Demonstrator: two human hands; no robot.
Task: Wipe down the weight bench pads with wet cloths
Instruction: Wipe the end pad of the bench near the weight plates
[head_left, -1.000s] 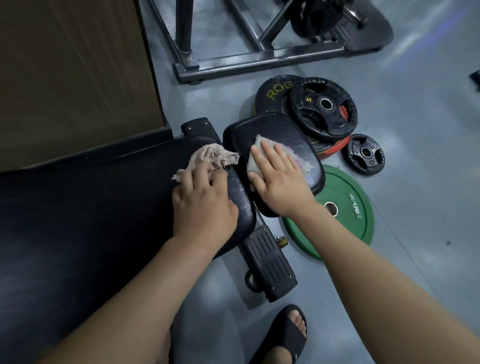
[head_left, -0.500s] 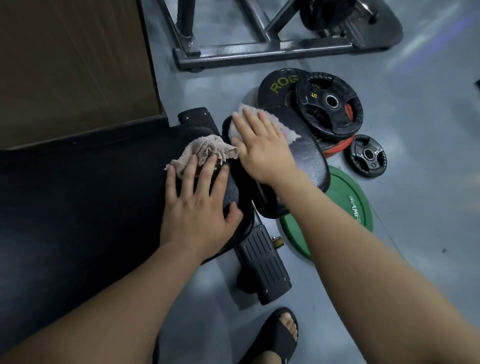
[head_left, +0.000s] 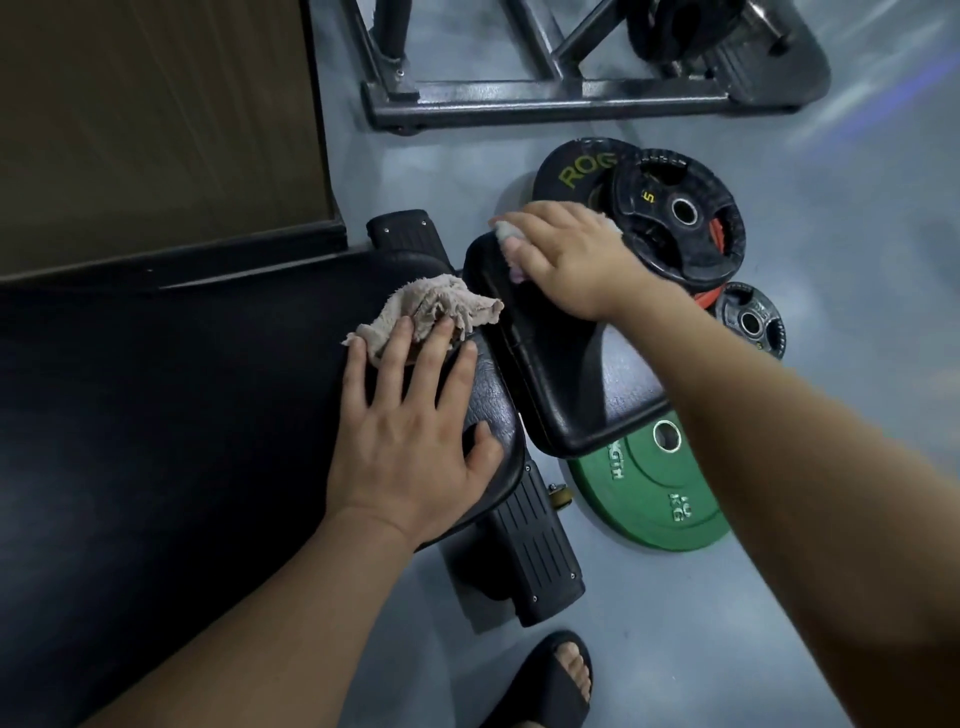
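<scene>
The long black bench pad fills the left of the head view. A smaller black seat pad lies beside its end. My left hand lies flat on the end of the long pad, fingertips pressing a crumpled beige cloth. My right hand presses a second, pale cloth onto the far end of the small pad. That cloth is mostly hidden under the hand.
Weight plates lie on the grey floor right of the bench: a green one, two black ones and a small one. A steel rack base stands behind. A wooden panel borders the left. My sandalled foot is below.
My right hand slid its cloth from the middle of the small pad to its far end. My left hand drew back slightly, and its fingers straightened over the beige cloth.
</scene>
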